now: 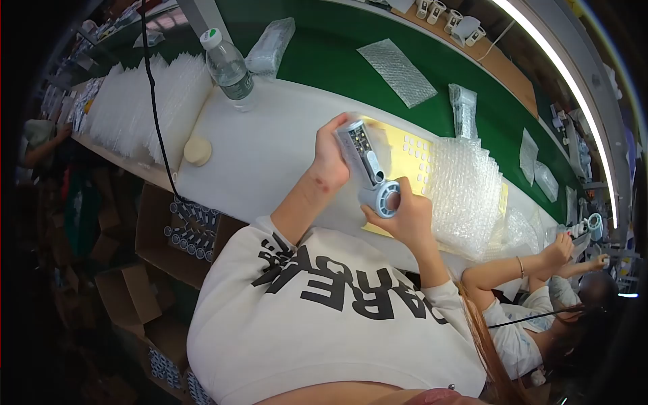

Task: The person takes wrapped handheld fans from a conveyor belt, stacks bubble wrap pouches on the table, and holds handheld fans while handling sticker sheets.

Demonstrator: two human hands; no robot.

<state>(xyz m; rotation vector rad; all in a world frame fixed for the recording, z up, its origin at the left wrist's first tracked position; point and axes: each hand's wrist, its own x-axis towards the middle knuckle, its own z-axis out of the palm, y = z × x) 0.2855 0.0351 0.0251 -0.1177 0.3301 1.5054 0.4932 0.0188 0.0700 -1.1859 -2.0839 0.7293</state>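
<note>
A light blue handheld fan [370, 159] is held between my two hands above the white worktop. Its handle shows what looks like small electronic parts along one face, and its round fan head [388, 200] points down toward me. My left hand [332, 150] is closed around the far end of the handle. With its fingers at the round head, my right hand [412, 214] grips the fan from the other side. Behind the fan lies a yellow sheet [416, 145] bearing rows of small white stickers. A stack of bubble-wrap bags [466, 196] sits just right of my right hand.
A water bottle [229, 67] and a round beige piece [198, 151] stand left on the worktop [250, 152], near stacked white sheets [148, 108]. A cardboard box [154, 219] holds several fans. A black cable [152, 94] hangs at left. A co-worker [523, 266] sits at right.
</note>
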